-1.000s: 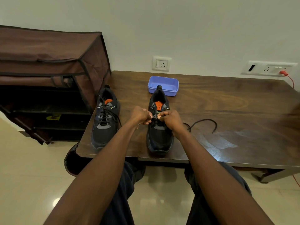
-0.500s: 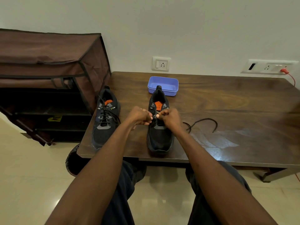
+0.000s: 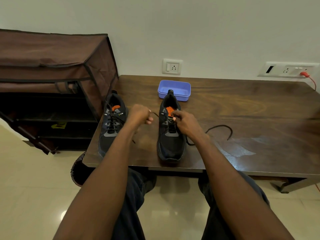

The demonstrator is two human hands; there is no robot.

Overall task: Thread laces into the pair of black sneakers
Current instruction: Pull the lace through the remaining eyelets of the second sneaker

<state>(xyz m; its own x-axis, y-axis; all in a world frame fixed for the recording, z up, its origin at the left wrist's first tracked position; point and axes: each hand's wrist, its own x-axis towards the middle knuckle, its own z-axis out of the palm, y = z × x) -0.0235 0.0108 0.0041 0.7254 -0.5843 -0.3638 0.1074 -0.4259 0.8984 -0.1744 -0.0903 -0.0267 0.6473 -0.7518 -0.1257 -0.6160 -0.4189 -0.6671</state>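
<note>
Two black sneakers with orange insoles stand on the dark wooden table (image 3: 242,110), toes toward me. The left sneaker (image 3: 110,125) is fully laced. The right sneaker (image 3: 170,135) carries a black lace (image 3: 220,127) whose free end loops over the table to its right. My left hand (image 3: 140,114) is closed around the lace's other end, pulled out to the left of this sneaker. My right hand (image 3: 185,122) pinches the lace at the sneaker's upper eyelets.
A shallow purple plastic tray (image 3: 174,90) sits just behind the right sneaker. A brown fabric shoe rack (image 3: 52,75) stands against the table's left side. Wall sockets and a red cable (image 3: 310,80) lie behind. My knees are under the front edge.
My left hand has moved left, away from the right sneaker, drawing a stretch of lace out taut. My right hand stays at the eyelets.
</note>
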